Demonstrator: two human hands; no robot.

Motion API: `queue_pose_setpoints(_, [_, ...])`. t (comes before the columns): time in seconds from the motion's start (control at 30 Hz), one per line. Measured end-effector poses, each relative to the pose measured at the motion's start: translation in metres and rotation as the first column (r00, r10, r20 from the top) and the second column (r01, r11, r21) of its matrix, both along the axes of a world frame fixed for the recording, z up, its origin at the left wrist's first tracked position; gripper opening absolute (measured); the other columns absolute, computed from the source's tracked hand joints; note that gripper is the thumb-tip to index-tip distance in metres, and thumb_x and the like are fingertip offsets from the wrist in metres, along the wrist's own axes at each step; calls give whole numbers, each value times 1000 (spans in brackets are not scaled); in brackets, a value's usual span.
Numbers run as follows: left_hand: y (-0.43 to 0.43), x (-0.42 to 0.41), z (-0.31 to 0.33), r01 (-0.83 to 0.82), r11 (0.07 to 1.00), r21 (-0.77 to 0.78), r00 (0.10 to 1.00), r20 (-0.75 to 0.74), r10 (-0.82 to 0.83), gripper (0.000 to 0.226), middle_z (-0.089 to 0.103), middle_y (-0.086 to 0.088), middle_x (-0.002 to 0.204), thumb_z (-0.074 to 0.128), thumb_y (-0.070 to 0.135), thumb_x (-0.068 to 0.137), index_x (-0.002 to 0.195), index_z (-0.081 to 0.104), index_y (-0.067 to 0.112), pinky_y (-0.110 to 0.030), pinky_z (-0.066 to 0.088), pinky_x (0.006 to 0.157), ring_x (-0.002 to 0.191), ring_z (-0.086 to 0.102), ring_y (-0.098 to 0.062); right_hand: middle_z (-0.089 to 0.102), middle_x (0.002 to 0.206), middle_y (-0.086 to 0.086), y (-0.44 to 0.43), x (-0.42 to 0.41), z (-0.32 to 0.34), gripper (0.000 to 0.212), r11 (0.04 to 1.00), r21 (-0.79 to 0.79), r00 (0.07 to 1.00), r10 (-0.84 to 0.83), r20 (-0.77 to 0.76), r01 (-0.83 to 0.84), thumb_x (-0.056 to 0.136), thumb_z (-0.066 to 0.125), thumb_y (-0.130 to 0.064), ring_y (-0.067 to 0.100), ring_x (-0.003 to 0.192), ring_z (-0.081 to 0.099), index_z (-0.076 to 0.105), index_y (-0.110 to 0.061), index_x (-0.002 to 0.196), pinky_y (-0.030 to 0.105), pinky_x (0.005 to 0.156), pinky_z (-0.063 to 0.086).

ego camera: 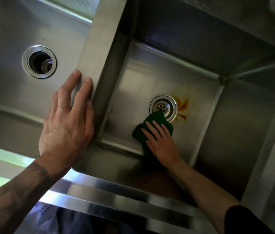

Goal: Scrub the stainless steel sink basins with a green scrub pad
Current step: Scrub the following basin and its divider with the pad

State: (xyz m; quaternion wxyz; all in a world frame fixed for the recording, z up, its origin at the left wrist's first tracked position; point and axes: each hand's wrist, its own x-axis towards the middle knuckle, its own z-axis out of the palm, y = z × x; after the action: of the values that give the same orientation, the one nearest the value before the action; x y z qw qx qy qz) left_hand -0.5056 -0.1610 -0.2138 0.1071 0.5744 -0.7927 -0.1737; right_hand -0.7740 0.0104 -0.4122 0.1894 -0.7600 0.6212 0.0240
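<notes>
- Filling the left side of the frame, the left basin [6, 85] lies bare, with its round open drain hole [39, 61] at the upper left
- Coming up from the lower left corner, a tattooed forearm [15, 195] ends in the left hand [65, 122], which rests palm down on the steel divider [98, 48] between the two basins; its fingers are straight and slightly spread, and it holds nothing
- Right of the divider, the right basin [201, 132] takes up the centre and right of the frame
- On that basin's floor, a little right of centre, the green scrub pad [157, 119] lies flat, its upper corner touching the rim of the strainer drain [163, 107]
- Pressing down on the pad, the right hand [162, 142] keeps its fingers straight and a little apart, not curled round it; its arm runs to a dark sleeve [245, 220] at the lower right
- Just right of the drain, an orange-brown stain [183, 107] fans across the steel
</notes>
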Motion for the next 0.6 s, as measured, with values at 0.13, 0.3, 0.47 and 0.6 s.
queue_pose_setpoints(0.13, [0, 2, -1, 21, 1000, 9, 1000, 11, -21, 50, 31, -16, 169, 41, 22, 114, 163, 38, 14, -67, 54, 96, 135, 48, -46, 28, 169, 8, 27, -56, 9, 51, 997, 28, 994, -72, -82, 75, 109, 35, -34, 30, 159, 17, 33, -21, 158, 58, 125, 26])
queue_pose_setpoints(0.3, [-1, -1, 1, -8, 1000, 2, 1000, 5, 8, 51, 34, -13, 168, 42, 22, 112, 162, 41, 16, -67, 54, 93, 135, 50, -46, 27, 169, 9, 0, -8, 1, 52, 996, -20, 996, -90, -17, 89, 109, 36, -33, 31, 159, 15, 32, -19, 159, 54, 129, 14])
queue_pose_setpoints(0.47, [1, 1, -1, 3, 1000, -14, 1000, 9, -3, 51, 34, -13, 168, 42, 23, 112, 162, 41, 16, -67, 55, 90, 134, 50, -45, 24, 171, 5, -8, -10, -5, 52, 997, 16, 997, -80, 18, 80, 110, 38, -34, 26, 160, 14, 30, -22, 160, 51, 130, 14])
queue_pose_setpoints(0.6, [0, -1, 1, -9, 1000, -6, 1000, 13, 9, 51, 34, -12, 168, 42, 23, 112, 162, 41, 17, -67, 57, 87, 135, 50, -44, 31, 167, 9, 33, -56, 9, 54, 986, 38, 985, -156, -74, 159, 106, 37, -34, 30, 158, 19, 28, -22, 158, 57, 124, 27])
